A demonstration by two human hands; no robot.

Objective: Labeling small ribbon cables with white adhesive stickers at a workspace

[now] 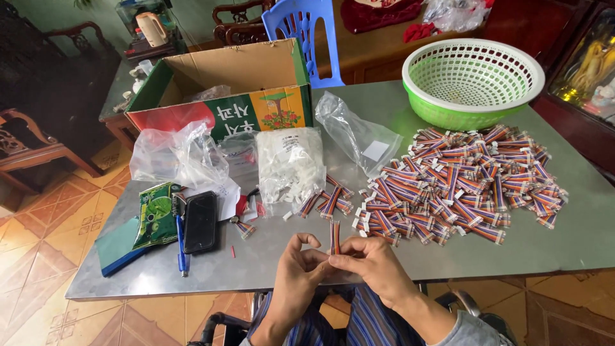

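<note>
Both my hands meet at the near edge of a grey metal table point(576, 237). My right hand point(368, 261) pinches the lower end of a short multicoloured ribbon cable point(334, 236), which stands upright. My left hand point(300, 263) touches the same cable end from the left with its fingertips. A big heap of similar ribbon cables with white connectors point(461, 182) lies to the right. A few more cables point(330, 200) lie just beyond my hands. A clear bag of small white connectors point(291, 163) sits behind them.
A green and white plastic basket point(473, 80) stands at the back right. An open cardboard box point(230, 90) sits at the back left, with empty clear bags point(176, 157) in front. A black phone point(200, 221), blue pen point(182, 247) and green packet point(155, 214) lie left.
</note>
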